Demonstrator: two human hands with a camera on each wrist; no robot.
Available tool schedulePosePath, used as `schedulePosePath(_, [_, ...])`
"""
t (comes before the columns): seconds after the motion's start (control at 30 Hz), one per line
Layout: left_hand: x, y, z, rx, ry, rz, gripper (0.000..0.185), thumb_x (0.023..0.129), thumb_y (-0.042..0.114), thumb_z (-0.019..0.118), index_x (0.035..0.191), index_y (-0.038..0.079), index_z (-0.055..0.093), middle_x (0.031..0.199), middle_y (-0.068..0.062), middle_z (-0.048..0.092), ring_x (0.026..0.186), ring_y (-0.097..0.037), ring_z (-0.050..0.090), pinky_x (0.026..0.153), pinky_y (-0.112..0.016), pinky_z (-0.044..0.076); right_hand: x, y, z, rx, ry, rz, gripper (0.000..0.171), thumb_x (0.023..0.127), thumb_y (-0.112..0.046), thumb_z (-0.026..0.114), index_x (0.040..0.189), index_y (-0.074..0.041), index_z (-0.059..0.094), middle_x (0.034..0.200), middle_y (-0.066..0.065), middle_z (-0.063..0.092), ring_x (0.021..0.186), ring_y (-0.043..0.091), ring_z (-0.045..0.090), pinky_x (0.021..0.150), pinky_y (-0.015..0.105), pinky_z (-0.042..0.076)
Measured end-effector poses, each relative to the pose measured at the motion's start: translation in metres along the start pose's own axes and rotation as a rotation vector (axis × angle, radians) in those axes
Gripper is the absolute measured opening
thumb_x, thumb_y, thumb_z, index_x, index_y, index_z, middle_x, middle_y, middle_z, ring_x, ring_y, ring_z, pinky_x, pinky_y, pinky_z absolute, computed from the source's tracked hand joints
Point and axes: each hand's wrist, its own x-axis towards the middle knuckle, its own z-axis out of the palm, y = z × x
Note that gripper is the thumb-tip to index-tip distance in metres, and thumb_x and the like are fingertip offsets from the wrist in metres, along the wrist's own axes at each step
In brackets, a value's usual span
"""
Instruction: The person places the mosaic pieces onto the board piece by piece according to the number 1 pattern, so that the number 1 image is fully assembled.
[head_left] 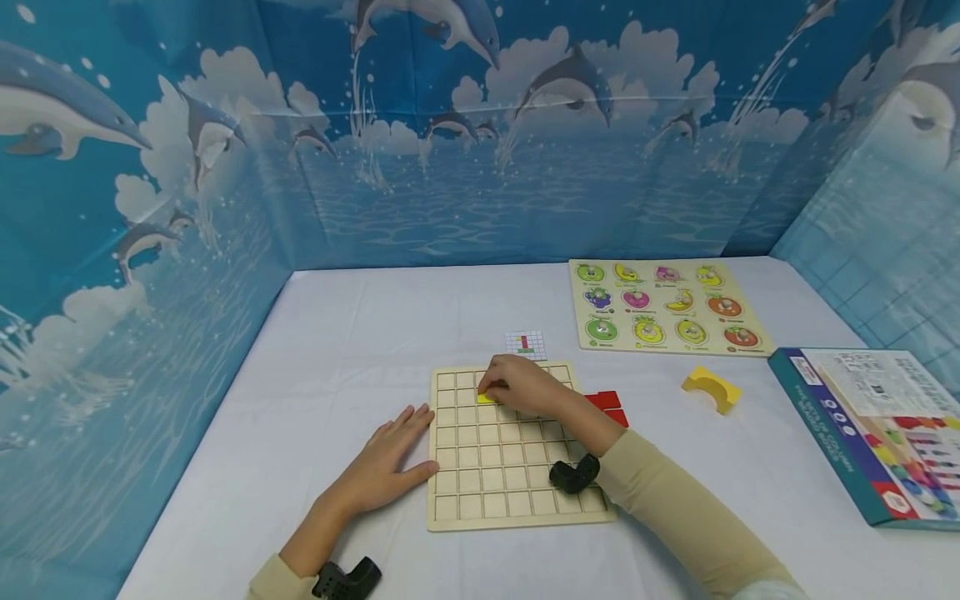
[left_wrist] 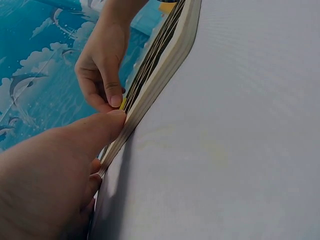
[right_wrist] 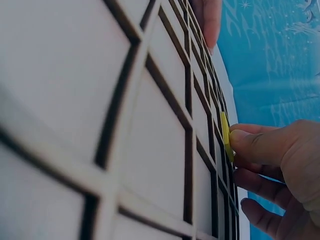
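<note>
A wooden grid board (head_left: 480, 481) with raised square cells lies on the white table. Over its far rows, my right hand (head_left: 522, 386) pinches a small flat yellow piece (head_left: 485, 399) between thumb and fingertips. In the right wrist view, that yellow piece (right_wrist: 226, 136) stands at the grid ridges; whether it sits fully inside a cell cannot be seen. My left hand (head_left: 388, 457) lies with fingers straight, thumb and fingertips touching the board's left edge. Just beyond the board is a small card (head_left: 525, 344) printed with a coloured grid pattern.
Red pieces (head_left: 606, 406) lie beside the board's right edge, partly behind my right forearm. Farther right are a yellow arch block (head_left: 712, 389), a fruit-picture board (head_left: 667, 307) and a flat box (head_left: 870, 433). A dolphin-print curtain (head_left: 480, 200) bounds the table's back.
</note>
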Motion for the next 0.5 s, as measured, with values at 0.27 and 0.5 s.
schedulePosePath(0.27, [0.000, 0.000, 0.001, 0.000, 0.003, 0.000, 0.076, 0.094, 0.047, 0.060, 0.154, 0.009, 0.031, 0.159, -0.007, 0.026, 0.147, -0.026, 0.015, 0.116, -0.051, 0.013, -0.009, 0.005, -0.002, 0.029, 0.013, 0.041, 0.012, 0.091, -0.008, 0.069, 0.102, -0.008, 0.075, 0.096, -0.002, 0.065, 0.088, 0.013, 0.060, 0.079, 0.031, 0.050])
schedulePosePath(0.5, [0.002, -0.002, 0.002, 0.003, 0.017, 0.016, 0.076, 0.094, 0.046, 0.061, 0.153, 0.008, 0.032, 0.158, -0.009, 0.027, 0.147, -0.028, 0.017, 0.116, -0.052, 0.013, -0.026, 0.011, -0.015, 0.071, 0.078, 0.115, 0.015, 0.092, -0.007, 0.068, 0.106, -0.006, 0.072, 0.098, -0.001, 0.066, 0.090, 0.015, 0.060, 0.081, 0.036, 0.050])
